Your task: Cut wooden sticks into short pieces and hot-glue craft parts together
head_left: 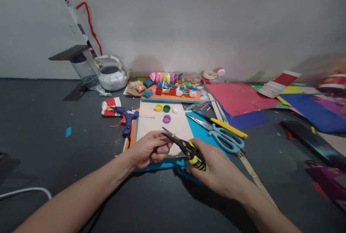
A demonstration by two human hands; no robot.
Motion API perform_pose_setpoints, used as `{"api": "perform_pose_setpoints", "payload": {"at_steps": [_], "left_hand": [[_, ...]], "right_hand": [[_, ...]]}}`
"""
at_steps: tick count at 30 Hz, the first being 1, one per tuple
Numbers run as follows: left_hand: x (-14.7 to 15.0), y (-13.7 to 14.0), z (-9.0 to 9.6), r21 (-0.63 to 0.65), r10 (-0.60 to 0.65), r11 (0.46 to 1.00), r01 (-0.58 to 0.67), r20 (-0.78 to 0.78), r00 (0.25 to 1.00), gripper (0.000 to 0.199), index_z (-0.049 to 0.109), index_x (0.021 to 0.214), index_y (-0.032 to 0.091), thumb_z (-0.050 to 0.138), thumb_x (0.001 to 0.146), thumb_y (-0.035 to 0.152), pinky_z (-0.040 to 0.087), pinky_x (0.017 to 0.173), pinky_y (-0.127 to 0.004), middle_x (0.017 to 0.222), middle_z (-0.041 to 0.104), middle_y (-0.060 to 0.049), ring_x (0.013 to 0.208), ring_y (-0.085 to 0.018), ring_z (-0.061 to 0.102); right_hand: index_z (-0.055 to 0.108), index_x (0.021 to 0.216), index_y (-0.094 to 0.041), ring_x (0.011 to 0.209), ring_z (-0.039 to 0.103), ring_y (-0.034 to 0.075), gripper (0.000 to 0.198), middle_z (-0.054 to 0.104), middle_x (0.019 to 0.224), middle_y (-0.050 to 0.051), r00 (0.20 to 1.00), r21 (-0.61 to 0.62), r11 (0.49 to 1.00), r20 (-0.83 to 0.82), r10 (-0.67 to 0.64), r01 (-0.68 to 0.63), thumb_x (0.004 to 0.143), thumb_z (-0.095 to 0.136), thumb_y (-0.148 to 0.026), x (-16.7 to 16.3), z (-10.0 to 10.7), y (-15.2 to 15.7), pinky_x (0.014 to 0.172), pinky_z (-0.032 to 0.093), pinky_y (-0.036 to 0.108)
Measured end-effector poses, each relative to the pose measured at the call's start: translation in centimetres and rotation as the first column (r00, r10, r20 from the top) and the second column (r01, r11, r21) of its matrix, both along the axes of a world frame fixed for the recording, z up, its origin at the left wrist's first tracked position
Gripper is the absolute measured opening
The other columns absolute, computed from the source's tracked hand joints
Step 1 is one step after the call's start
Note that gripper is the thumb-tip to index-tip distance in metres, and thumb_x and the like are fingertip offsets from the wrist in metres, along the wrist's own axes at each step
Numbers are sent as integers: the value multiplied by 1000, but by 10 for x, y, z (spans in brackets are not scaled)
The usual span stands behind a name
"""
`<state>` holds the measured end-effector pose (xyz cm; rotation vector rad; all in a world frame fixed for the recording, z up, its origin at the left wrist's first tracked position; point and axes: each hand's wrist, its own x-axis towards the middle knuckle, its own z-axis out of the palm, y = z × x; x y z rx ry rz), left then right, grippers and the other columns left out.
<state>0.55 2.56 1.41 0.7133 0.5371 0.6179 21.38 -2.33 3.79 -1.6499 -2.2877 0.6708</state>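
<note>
In the lower centre of the frame, the left hand (148, 150) is pinching, apparently on a small pale piece (173, 135); the right hand (213, 162) is wrapping around black-yellow snips (186, 148), blades parted. Cutting seems to be starting, the next squeeze requiring steadiness.

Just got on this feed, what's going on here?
The person's right hand grips a black-and-yellow metal hand tool, its jaws parted. The left hand is curled beside the tips, near a small pale bit too tiny to identify. Beyond, four round plastic caps, yellow, green, white and purple, lie on a pale sheet, a blue glue gun to the left.
</note>
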Motion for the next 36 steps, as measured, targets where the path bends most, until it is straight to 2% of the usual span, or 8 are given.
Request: {"api": "perform_pose_setpoints", "payload": {"at_steps": [3, 10, 18, 20, 23, 27, 31, 36], "left_hand": [[1, -1, 1, 4, -17, 1000, 17, 11, 1000, 25, 53, 68, 13, 69, 75, 30, 11, 35, -14, 45, 30, 10, 37, 1, 16], [8, -5, -3, -21, 105, 994, -107, -84, 991, 21, 47, 70, 16, 64, 77, 27, 10, 35, -14, 47, 31, 11, 35, 0, 21], [9, -7, -6, 25, 120, 993, -118, -123, 985, 23, 46, 71, 17, 63, 78, 31, 10, 36, -15, 48, 32, 11, 34, -1, 22], [8, -6, -6, 74, 131, 990, -121, -140, 982, 25, 47, 71, 16, 63, 78, 34, 11, 37, -16, 48, 35, 10, 35, -1, 23], [8, -6, -6, 241, 192, 960, -144, -186, 964, 27, 53, 76, 15, 62, 79, 39, 15, 38, -17, 51, 42, 8, 38, -2, 28], [8, -7, -7, 371, 265, 914, -163, -245, 933, 30, 55, 79, 15, 60, 81, 44, 16, 40, -17, 52, 40, 8, 42, -3, 28], [6, -4, -9, 342, 234, 928, -149, -224, 946, 32, 55, 75, 14, 61, 80, 45, 16, 40, -17, 50, 39, 7, 41, -3, 28], [4, 0, -7, 169, 134, 979, -113, -118, 984, 29, 56, 74, 14, 69, 74, 39, 14, 36, -16, 49, 37, 8, 39, -2, 22]], "right_hand": [[50, 92, -20, 74, 56, 20, 18, 62, 82, 5, 1000, -7, 1000, 31, -4, 4, 75, 56, -19, -2, 1, -1, 62, 33, 27], [45, 87, -19, 71, 55, 21, 15, 62, 82, 7, 983, 41, 996, 163, -83, 77, 75, 54, -21, -9, -8, -5, 58, 26, 27], [44, 86, -19, 70, 55, 21, 13, 61, 79, 6, 983, 48, 997, 167, -75, 68, 75, 51, -18, -9, -6, -4, 57, 23, 27], [44, 86, -19, 70, 54, 20, 14, 61, 81, 6, 986, 62, 996, 148, -75, 67, 75, 52, -18, -8, -6, -4, 57, 24, 26], [43, 87, -19, 69, 53, 19, 14, 61, 81, 6, 989, 68, 995, 127, -77, 69, 76, 52, -18, -7, -7, -3, 57, 25, 26], [44, 87, -19, 69, 53, 19, 13, 60, 81, 5, 991, 75, 996, 116, -67, 58, 78, 53, -19, -6, -5, -2, 59, 27, 26], [46, 91, -19, 72, 54, 19, 16, 60, 85, 6, 996, 62, 998, 79, -38, 33, 78, 55, -20, -3, -2, -1, 62, 31, 26], [47, 95, -19, 76, 56, 20, 19, 61, 87, 5, 998, 23, 1000, 55, -8, 7, 77, 55, -19, 0, 0, 0, 63, 31, 27]]}}
